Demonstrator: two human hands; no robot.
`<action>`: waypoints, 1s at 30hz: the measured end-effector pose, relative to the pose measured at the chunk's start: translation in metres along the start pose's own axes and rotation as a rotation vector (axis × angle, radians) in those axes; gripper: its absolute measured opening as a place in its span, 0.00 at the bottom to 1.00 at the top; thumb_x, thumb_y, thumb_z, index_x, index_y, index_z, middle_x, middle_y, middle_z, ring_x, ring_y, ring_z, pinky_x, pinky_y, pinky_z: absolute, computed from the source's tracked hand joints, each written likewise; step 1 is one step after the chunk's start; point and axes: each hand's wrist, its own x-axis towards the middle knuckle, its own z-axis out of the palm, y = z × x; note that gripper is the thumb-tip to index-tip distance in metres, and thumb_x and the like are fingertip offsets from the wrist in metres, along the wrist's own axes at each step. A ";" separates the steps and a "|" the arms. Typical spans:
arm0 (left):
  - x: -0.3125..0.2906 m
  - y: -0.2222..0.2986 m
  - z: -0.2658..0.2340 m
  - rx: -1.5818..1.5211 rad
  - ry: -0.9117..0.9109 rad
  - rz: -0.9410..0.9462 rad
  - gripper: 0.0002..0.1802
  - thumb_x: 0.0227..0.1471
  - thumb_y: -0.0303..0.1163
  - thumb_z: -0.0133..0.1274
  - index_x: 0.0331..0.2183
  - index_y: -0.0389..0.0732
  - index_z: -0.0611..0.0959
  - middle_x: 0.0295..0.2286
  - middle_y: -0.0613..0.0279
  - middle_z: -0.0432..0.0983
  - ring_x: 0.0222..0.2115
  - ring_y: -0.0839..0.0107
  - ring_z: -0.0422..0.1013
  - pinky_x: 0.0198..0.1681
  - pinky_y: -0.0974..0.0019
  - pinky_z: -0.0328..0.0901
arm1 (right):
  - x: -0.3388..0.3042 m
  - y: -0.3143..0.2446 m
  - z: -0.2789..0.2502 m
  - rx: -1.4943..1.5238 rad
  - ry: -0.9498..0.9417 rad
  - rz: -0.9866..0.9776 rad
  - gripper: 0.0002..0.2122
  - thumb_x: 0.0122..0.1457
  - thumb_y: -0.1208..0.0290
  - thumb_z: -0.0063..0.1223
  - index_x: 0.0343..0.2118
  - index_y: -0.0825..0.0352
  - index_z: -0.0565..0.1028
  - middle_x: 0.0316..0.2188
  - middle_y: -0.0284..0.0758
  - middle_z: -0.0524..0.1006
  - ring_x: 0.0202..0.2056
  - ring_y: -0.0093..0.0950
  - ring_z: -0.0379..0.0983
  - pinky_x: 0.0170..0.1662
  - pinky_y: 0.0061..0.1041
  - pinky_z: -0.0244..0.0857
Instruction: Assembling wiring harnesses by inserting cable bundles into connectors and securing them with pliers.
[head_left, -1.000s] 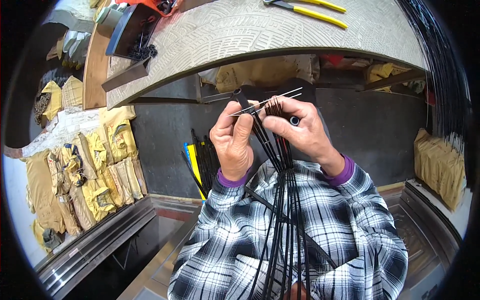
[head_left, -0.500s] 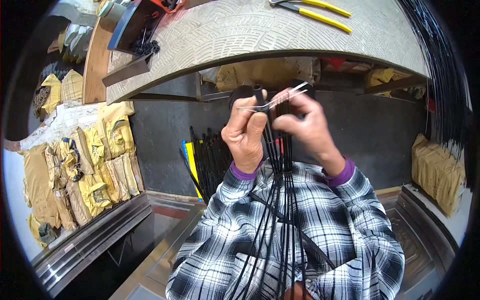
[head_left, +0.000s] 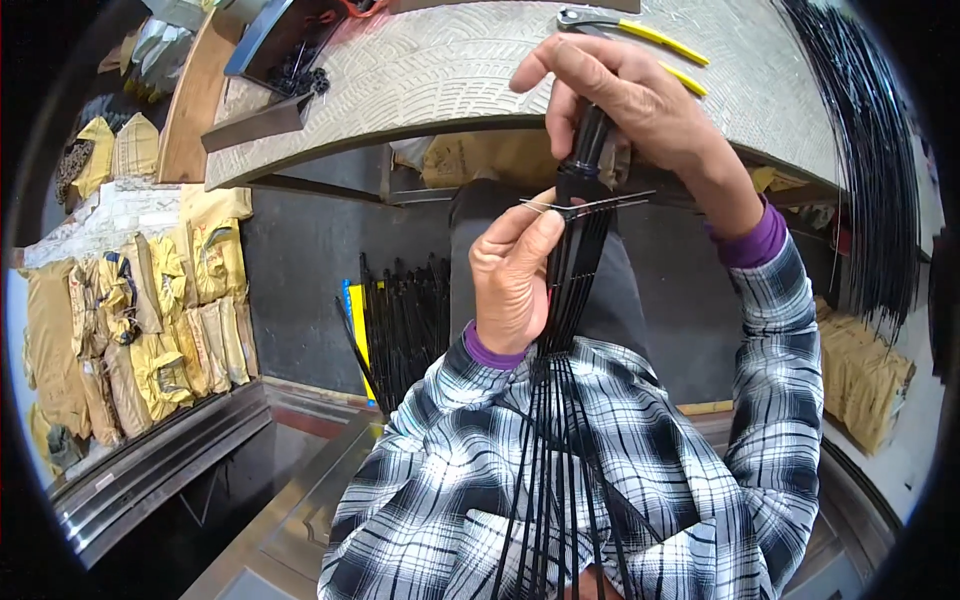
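Note:
In front of my chest stands a black umbrella frame (head_left: 572, 270), its long thin ribs running down over my shirt. My left hand (head_left: 512, 275) is closed, thumb and forefinger pinching the frame where the ribs meet. A thin silvery wire (head_left: 620, 199) crosses there, its ends sticking out on both sides. Above, my right hand (head_left: 645, 105) is curled round the thick black tube (head_left: 590, 140) at the frame's top, with some fingers reaching past it to the left. The palm side of its grip is partly hidden.
Yellow-handled pliers (head_left: 665, 42) lie on the patterned worktable (head_left: 430, 85) ahead. A blue-edged bin (head_left: 262, 40) with small black parts is at its left. Black ribs (head_left: 865, 150) hang at right. Black frames (head_left: 408, 310) stand at lower left, near yellow-brown packages (head_left: 150, 340).
My right hand has moved up from the wire to the tube at the top. The frame has turned and its ribs show more spread. My left hand keeps its pinch.

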 end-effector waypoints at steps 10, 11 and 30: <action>0.000 -0.003 0.001 0.016 0.007 0.049 0.13 0.48 0.21 0.51 0.38 0.29 0.75 0.32 0.58 0.75 0.33 0.76 0.71 0.40 0.76 0.65 | -0.007 0.019 0.000 0.191 -0.124 0.097 0.22 0.48 0.65 0.58 0.46 0.65 0.66 0.25 0.30 0.75 0.20 0.11 0.66 0.23 0.07 0.59; 0.000 -0.003 0.001 0.016 0.002 0.040 0.13 0.48 0.22 0.52 0.39 0.29 0.75 0.33 0.57 0.75 0.33 0.76 0.71 0.40 0.76 0.65 | -0.007 0.021 0.000 0.179 -0.119 0.106 0.21 0.48 0.66 0.58 0.45 0.65 0.66 0.25 0.29 0.75 0.21 0.11 0.66 0.24 0.07 0.59; 0.001 -0.005 -0.002 0.058 0.019 0.076 0.17 0.48 0.23 0.52 0.42 0.30 0.72 0.35 0.56 0.74 0.35 0.74 0.71 0.42 0.74 0.65 | -0.003 0.023 0.006 -0.170 -0.007 0.145 0.19 0.47 0.59 0.60 0.33 0.69 0.70 0.15 0.30 0.69 0.17 0.16 0.67 0.18 0.16 0.58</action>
